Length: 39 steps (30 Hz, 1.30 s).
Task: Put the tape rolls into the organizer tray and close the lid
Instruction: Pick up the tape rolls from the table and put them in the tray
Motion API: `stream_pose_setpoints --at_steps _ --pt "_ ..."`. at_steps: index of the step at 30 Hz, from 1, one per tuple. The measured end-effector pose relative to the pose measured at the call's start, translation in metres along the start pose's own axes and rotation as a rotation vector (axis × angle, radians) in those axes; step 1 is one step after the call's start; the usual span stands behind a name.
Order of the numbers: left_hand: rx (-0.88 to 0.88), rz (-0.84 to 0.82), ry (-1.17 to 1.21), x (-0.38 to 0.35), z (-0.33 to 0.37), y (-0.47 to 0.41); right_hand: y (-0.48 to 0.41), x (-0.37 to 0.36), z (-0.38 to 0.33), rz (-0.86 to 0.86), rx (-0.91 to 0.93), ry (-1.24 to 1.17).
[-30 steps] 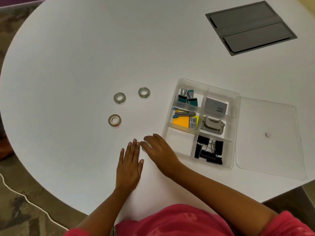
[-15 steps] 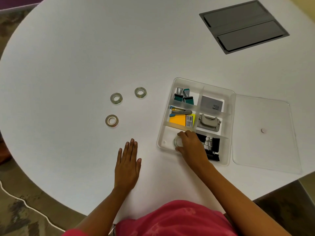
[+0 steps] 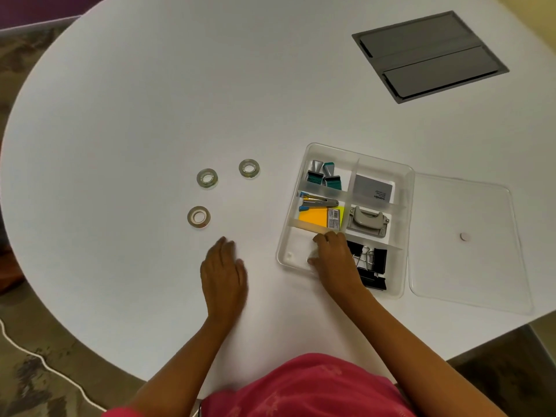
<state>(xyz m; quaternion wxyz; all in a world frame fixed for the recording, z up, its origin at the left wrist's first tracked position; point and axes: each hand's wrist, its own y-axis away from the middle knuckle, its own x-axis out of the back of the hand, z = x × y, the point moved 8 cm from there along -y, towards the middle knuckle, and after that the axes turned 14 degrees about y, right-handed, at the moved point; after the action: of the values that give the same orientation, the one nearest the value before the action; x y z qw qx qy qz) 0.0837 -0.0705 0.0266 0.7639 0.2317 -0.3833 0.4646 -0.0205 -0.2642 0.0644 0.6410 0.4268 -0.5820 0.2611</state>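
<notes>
Three clear tape rolls lie flat on the white table: one (image 3: 207, 178), one (image 3: 249, 168) and one (image 3: 198, 217). The clear organizer tray (image 3: 357, 152) sits to their right, its clear lid (image 3: 469, 275) lying flat beside it on the right. My right hand (image 3: 335, 260) reaches into the tray's near-left compartment, fingers curled over a fourth tape roll (image 3: 313, 254) that is mostly hidden. My left hand (image 3: 224, 273) rests flat on the table, holding nothing, just below the nearest loose roll.
Other tray compartments hold binder clips (image 3: 371, 264), a grey punch (image 3: 367, 225), yellow sticky notes (image 3: 316, 218), a grey card and small clips. A grey cable hatch (image 3: 430, 55) is set into the table at far right. The table edge curves close to my body.
My right hand carried a tape roll from the table beside my left hand into the tray's near-left compartment and lowered it there. My left hand slid slightly to the left.
</notes>
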Motion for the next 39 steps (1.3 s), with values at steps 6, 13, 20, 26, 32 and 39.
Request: stream_pose_setpoints --at_steps 6,13,20,26,32,39 --pt "0.069 0.087 0.025 0.027 -0.011 -0.063 0.028 0.043 0.041 0.312 -0.133 -0.229" --pt "0.175 -0.035 -0.085 0.027 -0.029 -0.098 0.059 0.041 0.118 0.425 -0.434 -0.179" --pt "0.185 -0.022 -0.016 0.031 -0.03 -0.094 0.08 0.006 0.157 0.285 -0.721 -0.245" --pt "0.073 -0.035 0.179 0.03 0.003 -0.086 0.077 0.001 0.145 0.325 -0.653 -0.284" --pt "-0.206 -0.145 0.412 0.012 0.101 -0.046 0.075 -0.005 0.142 0.292 -0.681 -0.308" --pt "-0.256 -0.354 0.131 -0.035 0.144 -0.018 0.077 -0.008 0.138 0.276 -0.663 -0.325"
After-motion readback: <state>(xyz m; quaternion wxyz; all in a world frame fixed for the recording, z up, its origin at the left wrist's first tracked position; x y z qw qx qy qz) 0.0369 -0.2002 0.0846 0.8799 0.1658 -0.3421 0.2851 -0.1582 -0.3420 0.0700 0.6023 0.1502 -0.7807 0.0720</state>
